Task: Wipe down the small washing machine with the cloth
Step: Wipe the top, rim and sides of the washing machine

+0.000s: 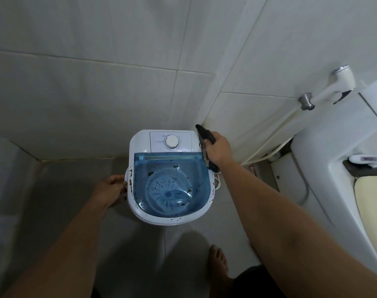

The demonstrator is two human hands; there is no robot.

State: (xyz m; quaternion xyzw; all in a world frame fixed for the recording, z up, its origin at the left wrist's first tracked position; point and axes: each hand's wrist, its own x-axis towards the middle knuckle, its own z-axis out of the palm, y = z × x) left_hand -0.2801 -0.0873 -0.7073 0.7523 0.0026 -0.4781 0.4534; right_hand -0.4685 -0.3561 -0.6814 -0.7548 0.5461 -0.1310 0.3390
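Note:
A small white washing machine [140, 143] stands on the floor in a tiled corner. Its blue see-through lid [170, 186] is down and speckled with brown spots, and brown stains run along the white rim. A round dial [172, 142] sits on the back panel. My right hand [218, 150] grips a dark cloth [202, 136] against the machine's right back edge. My left hand [111, 191] holds the machine's left side, fingers curled at the rim.
Tiled walls close in behind and to the left. A white toilet [325, 190] with a bidet sprayer [342, 79] and hose stands at the right. My bare foot [218, 263] is on the grey floor in front of the machine.

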